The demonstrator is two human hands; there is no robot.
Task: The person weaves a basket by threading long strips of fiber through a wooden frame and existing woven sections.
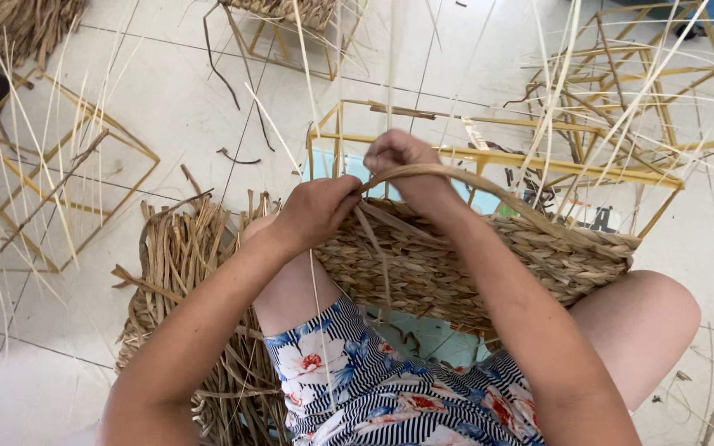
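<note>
Resting across the person's knees, the half-woven straw basket (472, 264) looks light, springy and a bit frayable, best gripped at its braided rim, where the left hand (316, 211) and right hand (402, 161) both pinch flat strands (371, 223) closed.

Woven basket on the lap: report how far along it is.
Done: the woven basket shows tightly plaited walls and an arched handle in place. In hand: the left hand and right hand grip loose strands at the handle's base on the rim. Left: those strand ends hang untucked; a pile of dried fibre lies beside the knee.
</note>
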